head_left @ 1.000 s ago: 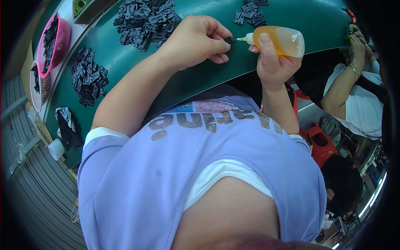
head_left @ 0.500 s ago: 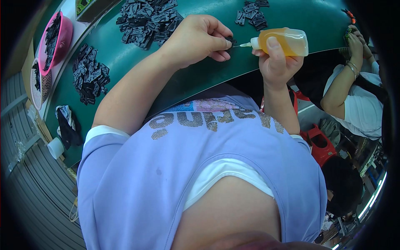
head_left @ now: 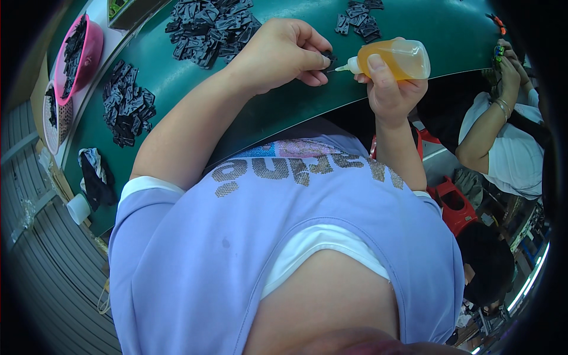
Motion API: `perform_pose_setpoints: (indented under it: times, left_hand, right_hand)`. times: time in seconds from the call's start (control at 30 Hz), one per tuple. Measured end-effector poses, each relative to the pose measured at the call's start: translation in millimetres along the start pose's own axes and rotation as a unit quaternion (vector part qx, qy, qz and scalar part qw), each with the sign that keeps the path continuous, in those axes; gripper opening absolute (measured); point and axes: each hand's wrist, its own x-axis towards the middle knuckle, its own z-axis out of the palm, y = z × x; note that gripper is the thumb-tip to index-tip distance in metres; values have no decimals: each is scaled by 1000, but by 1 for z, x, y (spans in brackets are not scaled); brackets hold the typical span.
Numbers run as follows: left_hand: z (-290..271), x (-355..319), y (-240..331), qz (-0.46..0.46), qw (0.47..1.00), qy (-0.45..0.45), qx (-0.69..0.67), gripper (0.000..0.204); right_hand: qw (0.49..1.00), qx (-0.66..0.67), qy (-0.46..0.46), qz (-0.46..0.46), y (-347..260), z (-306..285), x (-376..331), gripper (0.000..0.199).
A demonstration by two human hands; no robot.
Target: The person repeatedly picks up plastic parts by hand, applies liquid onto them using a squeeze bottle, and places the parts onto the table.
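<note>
My left hand (head_left: pixel 284 56) pinches a small black plastic part (head_left: pixel 330 58) between thumb and fingers, above the green table; the fingers hide most of it. In my right hand (head_left: pixel 393 92) is a clear squeeze bottle (head_left: pixel 412 58) of amber liquid, lying nearly level with the thumb on its side. Its thin needle tip points left and ends close beside the black part; whether it touches, I cannot tell. Beyond my left hand lies a large heap of black plastic parts (head_left: pixel 207 29). A smaller group of such parts (head_left: pixel 360 21) sits beyond the bottle.
Another pile of black parts (head_left: pixel 127 103) lies at the left, near a pink bowl (head_left: pixel 92 56) and a white perforated basket (head_left: pixel 64 121). A dark cloth (head_left: pixel 97 180) and a white cup (head_left: pixel 78 209) are lower left. At right, another person's hands (head_left: pixel 510 71) hold a green-and-black item.
The bottle has moved slightly left and down, its tip still near the part. My left hand has barely shifted. The other person's hands have moved a little.
</note>
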Motion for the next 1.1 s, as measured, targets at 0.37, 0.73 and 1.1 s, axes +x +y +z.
perform_pose_setpoints:
  times: [0.37,0.73,1.1]
  left_hand:
    - [-1,-1,1,3,1000,8,6,27]
    - [6,7,-1,225,916,187,273,29]
    - [-65,10,33,25,764,331,554,32]
  right_hand:
    - [989,118,86,-11,8,-5,12,7]
    - [966,206,154,24,3,-10,17,14]
    - [975,171,138,29,5,-9,18,14]
